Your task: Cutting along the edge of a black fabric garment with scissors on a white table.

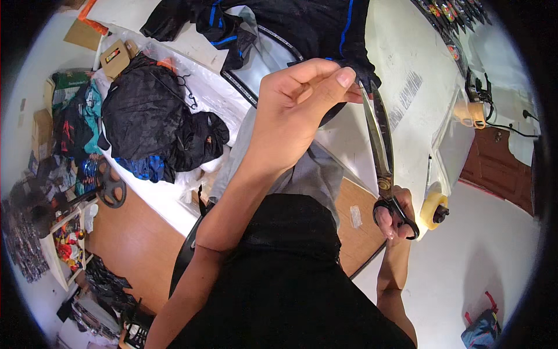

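Note:
A black jacket [314, 26] with blue piping and a grey lining lies across the white table in front of me. My left hand [290, 110] is closed in a pinch at the near right edge of the jacket, thumb on top; whether a loose thread is also between the fingers is too small to tell. In my right hand [398, 218] are large black-handled scissors [381, 148], fingers through the loops. Their blades point away from me, slightly parted, with the tips beside the left fingertips and the jacket's edge.
On the left, a dark garment pile [151, 116] rests on clear plastic. A yellow tape roll [433, 210] sits at the table's right edge. Dark packaged pieces [453, 17] lie at the far right. A black handwheel [111, 185] is at the left, and a bag [482, 328] lies lower right.

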`<action>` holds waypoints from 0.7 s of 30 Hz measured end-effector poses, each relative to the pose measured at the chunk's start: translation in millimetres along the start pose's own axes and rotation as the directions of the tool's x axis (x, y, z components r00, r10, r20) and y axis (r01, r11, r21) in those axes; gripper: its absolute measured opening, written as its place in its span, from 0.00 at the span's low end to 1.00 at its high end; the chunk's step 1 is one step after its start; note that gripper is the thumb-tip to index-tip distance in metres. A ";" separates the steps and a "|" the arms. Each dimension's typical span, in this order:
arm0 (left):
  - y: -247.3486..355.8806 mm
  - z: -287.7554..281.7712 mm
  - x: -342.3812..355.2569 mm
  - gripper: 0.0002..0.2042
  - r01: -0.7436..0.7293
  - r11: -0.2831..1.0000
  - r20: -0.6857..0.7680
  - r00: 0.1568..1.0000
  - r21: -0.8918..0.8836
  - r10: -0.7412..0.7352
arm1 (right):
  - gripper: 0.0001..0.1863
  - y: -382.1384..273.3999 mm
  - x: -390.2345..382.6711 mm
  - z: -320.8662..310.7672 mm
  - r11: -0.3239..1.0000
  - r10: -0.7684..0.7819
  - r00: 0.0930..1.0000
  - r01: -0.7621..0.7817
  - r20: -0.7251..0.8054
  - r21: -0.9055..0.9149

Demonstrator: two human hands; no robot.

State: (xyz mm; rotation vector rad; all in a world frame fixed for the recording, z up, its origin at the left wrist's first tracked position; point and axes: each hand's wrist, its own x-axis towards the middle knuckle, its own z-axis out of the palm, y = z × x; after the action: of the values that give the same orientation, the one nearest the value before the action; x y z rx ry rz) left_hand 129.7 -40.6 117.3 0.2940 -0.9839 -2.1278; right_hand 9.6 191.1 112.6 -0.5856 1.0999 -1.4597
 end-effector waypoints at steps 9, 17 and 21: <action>1.0 -9.3 3.7 0.09 0.008 0.996 0.027 1.000 0.089 -0.011 | 0.26 6.8 -2.1 -8.9 0.980 -0.090 0.994 0.076 -0.069 -0.184; -0.2 -3.0 2.9 0.09 0.040 0.999 0.039 0.998 0.017 -0.041 | 0.26 8.0 20.1 11.2 0.980 -0.201 0.975 0.201 -0.092 -0.010; -0.4 2.5 2.7 0.08 0.074 0.997 0.045 0.996 0.021 -0.075 | 0.24 1.5 41.8 35.6 0.954 -0.297 0.932 0.283 -0.207 -0.096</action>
State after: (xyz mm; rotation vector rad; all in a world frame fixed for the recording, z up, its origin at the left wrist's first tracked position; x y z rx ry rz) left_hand 126.4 -41.0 118.9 0.2967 -1.0349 -2.2025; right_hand 31.6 140.9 117.3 -0.6657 1.2773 -1.7833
